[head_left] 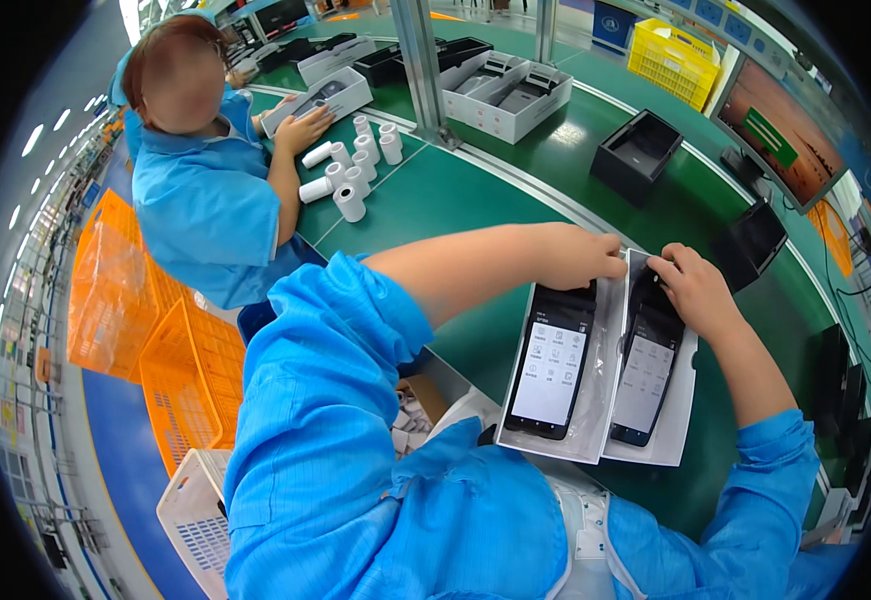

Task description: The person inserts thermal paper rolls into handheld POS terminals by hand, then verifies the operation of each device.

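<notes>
Two white cardboard boxes, the left box point(509, 428) and the right box point(678, 420), sit side by side before me. In each lies a black handheld terminal with a lit screen of icons: the left terminal point(550, 365) and the right terminal point(646, 365). Clear plastic film point(596, 370) shows beside the left terminal. My left hand point(581, 254) is at the far end of the left box, fingers closed; what they pinch is hidden. My right hand point(694, 285) closes its fingers on the dark far end of the right terminal.
White paper rolls point(351, 202) stand and lie at the left. Beyond them a person point(206, 190) handles a white box point(331, 100). A metal post point(421, 70), black trays point(641, 150), a monitor point(778, 130) and a yellow crate point(671, 62) stand farther off. Orange crates point(191, 375) are left.
</notes>
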A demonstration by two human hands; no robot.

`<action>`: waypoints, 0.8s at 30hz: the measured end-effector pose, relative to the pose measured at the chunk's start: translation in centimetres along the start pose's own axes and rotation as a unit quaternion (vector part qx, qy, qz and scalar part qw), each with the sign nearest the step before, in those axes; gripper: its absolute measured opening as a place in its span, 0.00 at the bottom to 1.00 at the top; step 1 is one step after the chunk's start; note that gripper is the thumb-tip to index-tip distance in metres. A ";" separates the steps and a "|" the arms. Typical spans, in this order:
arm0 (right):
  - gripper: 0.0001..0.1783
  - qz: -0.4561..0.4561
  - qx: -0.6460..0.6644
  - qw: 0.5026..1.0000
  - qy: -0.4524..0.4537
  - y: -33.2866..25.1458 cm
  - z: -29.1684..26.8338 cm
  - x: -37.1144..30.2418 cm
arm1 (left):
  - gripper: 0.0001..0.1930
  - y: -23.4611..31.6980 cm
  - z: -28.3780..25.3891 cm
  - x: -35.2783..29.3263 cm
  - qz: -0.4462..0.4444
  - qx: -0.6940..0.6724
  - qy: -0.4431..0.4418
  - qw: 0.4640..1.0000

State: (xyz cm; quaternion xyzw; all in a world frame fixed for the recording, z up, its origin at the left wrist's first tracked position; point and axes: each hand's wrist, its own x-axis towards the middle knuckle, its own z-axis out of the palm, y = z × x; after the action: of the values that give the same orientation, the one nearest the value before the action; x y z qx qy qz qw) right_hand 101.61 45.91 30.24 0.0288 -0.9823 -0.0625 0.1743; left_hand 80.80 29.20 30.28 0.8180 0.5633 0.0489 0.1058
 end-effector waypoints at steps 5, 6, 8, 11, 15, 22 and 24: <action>0.18 0.011 -0.001 0.999 -0.031 1.3 1.0 -0.3 | 0.11 0.3 1.5 0.6 0.012 0.142 0.084 0.986; 0.18 0.016 0.011 0.999 -0.035 1.6 1.0 -0.3 | 0.11 0.4 1.7 0.9 0.010 0.143 0.081 0.986; 0.19 0.020 0.023 0.999 -0.012 1.3 1.3 -0.1 | 0.12 -0.1 2.3 1.1 0.038 0.125 0.132 0.983; 0.25 0.029 0.016 0.999 0.023 0.6 0.7 0.2 | 0.19 -0.2 3.8 1.8 0.069 0.141 0.209 0.965; 0.29 0.132 0.081 0.984 -0.088 1.0 2.0 0.7 | 0.34 0.6 3.2 2.4 -0.127 0.195 0.214 0.949; 0.16 0.129 0.111 0.984 -0.052 1.9 2.9 0.8 | 0.33 0.7 1.7 2.5 -0.148 0.060 0.053 0.986; 0.17 0.144 0.107 0.980 -0.087 1.5 2.5 1.0 | 0.31 0.3 2.2 2.4 -0.145 0.067 0.061 0.985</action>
State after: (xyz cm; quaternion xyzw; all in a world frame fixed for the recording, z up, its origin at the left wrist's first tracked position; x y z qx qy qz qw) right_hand 99.72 47.55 28.45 -0.0996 -0.9886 0.0668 0.0912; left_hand 82.34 31.06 28.16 0.7283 0.6835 0.0448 0.0219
